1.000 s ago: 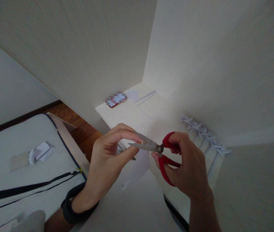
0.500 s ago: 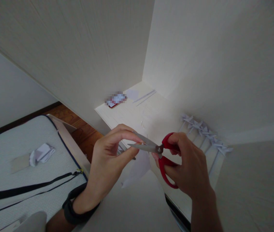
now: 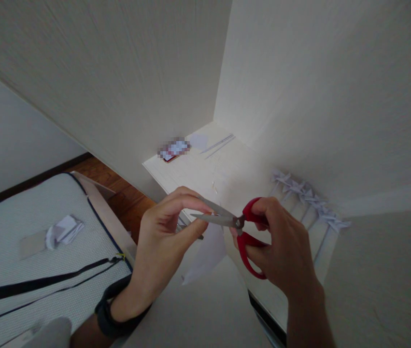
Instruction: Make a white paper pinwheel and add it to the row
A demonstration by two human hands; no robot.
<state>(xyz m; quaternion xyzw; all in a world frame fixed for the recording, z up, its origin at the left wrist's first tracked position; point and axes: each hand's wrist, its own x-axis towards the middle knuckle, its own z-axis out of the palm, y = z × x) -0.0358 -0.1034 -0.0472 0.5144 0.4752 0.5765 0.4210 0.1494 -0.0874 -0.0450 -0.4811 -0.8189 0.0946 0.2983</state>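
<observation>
Pale walls (image 3: 299, 87) meet in a corner on my feed; a mattress (image 3: 9, 208) lies off to the left, lower than the white desk (image 3: 191, 176); I see a row of paper pinwheels (image 3: 308, 195) along the desk's right side; my right hand (image 3: 285, 251) grips red-handled scissors (image 3: 238, 223), blades parted, between both hands; my left hand (image 3: 165, 237) brings thumb and forefinger together at the blades, and I cannot tell what they pinch; white paper (image 3: 207, 253) shows below; a phone (image 3: 175, 151) lies near the wall.
</observation>
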